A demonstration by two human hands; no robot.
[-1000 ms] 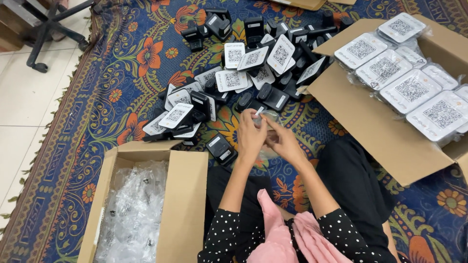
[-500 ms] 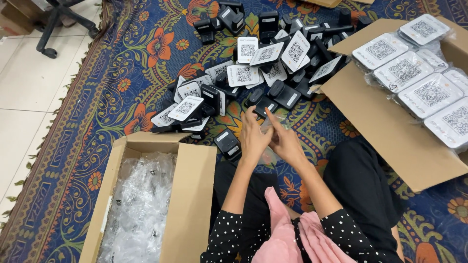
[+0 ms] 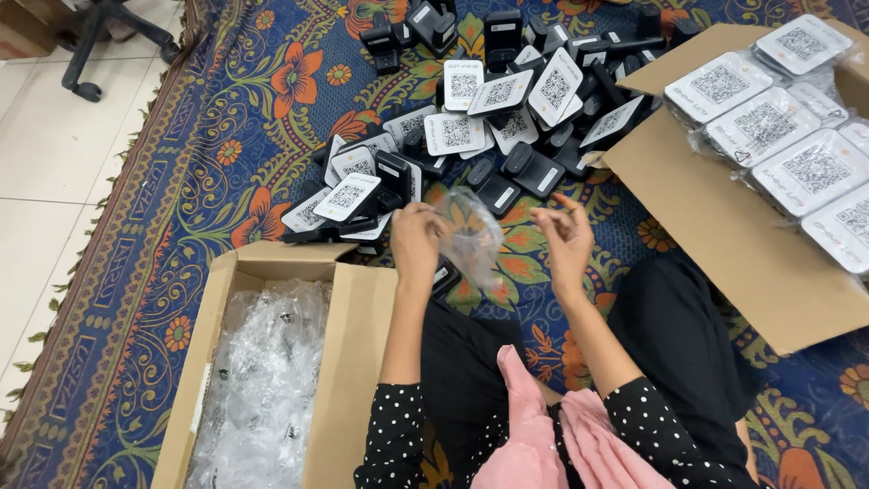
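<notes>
right carton [image 3: 724, 235] cut off at edge; clear bag [image 3: 471, 237] contents unclear; chair [image 3: 109, 36] partly cropped.

Bright even indoor light, soft shadows, sharp focus, slight wide-angle edge distortion.

Glossy clear plastic bag [image 3: 472, 237] — matt cardboard box [image 3: 355, 335].

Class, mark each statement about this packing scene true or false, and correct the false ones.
1. The left hand holds a clear plastic bag. True.
2. The right hand grips a black device. False: it is open and holds nothing.
3. The cardboard box on the left contains clear plastic bags. True.
4. The pile of black devices lies on bare tile. False: it lies on the patterned rug.
</notes>
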